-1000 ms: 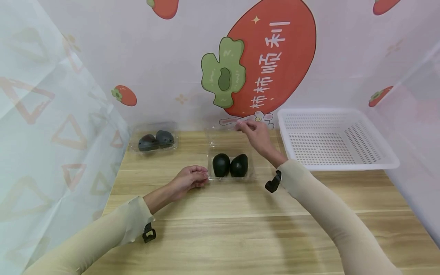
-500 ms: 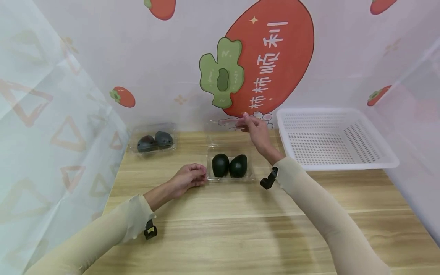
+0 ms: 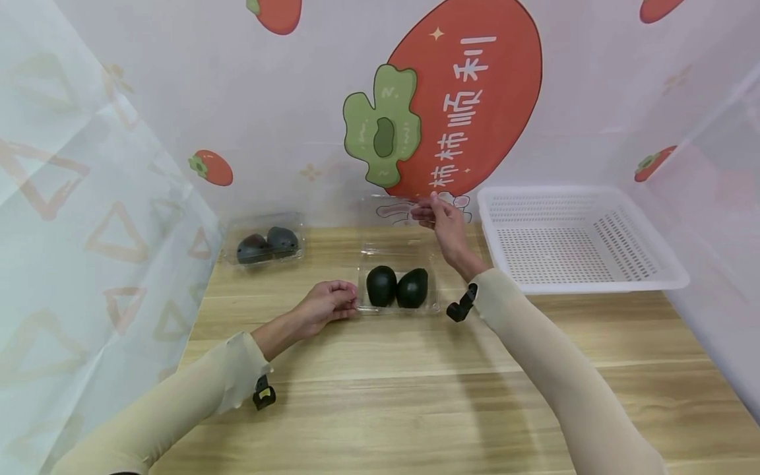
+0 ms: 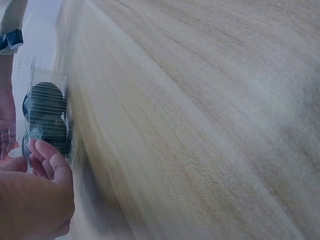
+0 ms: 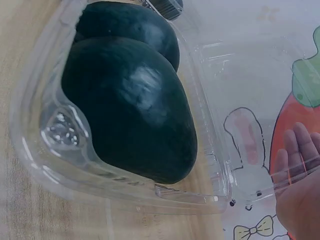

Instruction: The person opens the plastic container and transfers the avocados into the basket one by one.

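A clear plastic clamshell box (image 3: 362, 290) stands on the table with its lid (image 3: 386, 224) swung up toward the back wall. Two dark green avocados (image 3: 381, 285) lie side by side in its base. My left hand (image 3: 328, 305) pinches the base's front left corner between thumb and fingers. In the left wrist view, the curled left fingers (image 4: 47, 157) overlap the box's end. My right hand (image 3: 442, 224) is at the lid's right edge, thumb raised. In the right wrist view, straight, spread fingers (image 5: 295, 150) lie along the lid and show through it; that thumb is hidden.
A second clear box (image 3: 264, 254) holding two dark fruits sits at the back left. At the back right is a white perforated basket (image 3: 549, 257) near my right forearm. The printed wall (image 3: 285, 145) rises close behind the lid.
The lid's free edge has risen and swung farther back. My right hand has moved slightly up and right with it, its pinched fingertips now spread. The left hand stays at the corner.
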Tool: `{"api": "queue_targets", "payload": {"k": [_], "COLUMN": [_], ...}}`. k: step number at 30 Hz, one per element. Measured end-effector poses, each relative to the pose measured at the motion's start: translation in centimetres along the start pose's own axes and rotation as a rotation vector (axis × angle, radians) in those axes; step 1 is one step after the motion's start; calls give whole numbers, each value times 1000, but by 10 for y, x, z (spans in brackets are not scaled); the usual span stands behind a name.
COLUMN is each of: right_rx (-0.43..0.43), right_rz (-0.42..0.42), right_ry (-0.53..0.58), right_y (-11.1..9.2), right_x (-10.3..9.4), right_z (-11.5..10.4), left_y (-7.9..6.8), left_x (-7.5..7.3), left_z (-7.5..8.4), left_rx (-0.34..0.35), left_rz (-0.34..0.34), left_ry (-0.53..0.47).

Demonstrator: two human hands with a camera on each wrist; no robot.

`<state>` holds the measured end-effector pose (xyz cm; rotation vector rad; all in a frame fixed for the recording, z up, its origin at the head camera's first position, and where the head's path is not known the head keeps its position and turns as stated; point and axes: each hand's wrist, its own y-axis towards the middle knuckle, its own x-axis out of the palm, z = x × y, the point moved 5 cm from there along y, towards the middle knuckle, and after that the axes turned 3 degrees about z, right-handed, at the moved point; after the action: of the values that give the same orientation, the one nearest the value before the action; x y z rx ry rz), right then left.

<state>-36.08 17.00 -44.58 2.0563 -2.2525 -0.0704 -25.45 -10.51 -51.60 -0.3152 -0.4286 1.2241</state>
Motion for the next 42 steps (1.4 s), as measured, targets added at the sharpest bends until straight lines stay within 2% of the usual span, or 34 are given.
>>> {"api": "queue_targets", "payload": {"k": [4, 15, 21, 31, 42], "right_rx": [13, 42, 85, 178, 310], "right_rz": [-2, -69, -93, -177, -245], "right_ry": [23, -8, 94, 103, 271], "right_y": [3, 3, 4, 3, 0], "right_x": [-1, -1, 0, 0, -2], "right_z": [5, 12, 20, 28, 34], "left_y": [0, -3, -4, -7, -9], "left_x": [0, 3, 3, 4, 3], "left_z": [-1, -4, -5, -6, -8], "left_rx": [-12, -27, -19, -13, -12], "left_rz": [-8, -9, -7, -5, -11], "left_ry": [-13, -29, -28, -40, -42]}}
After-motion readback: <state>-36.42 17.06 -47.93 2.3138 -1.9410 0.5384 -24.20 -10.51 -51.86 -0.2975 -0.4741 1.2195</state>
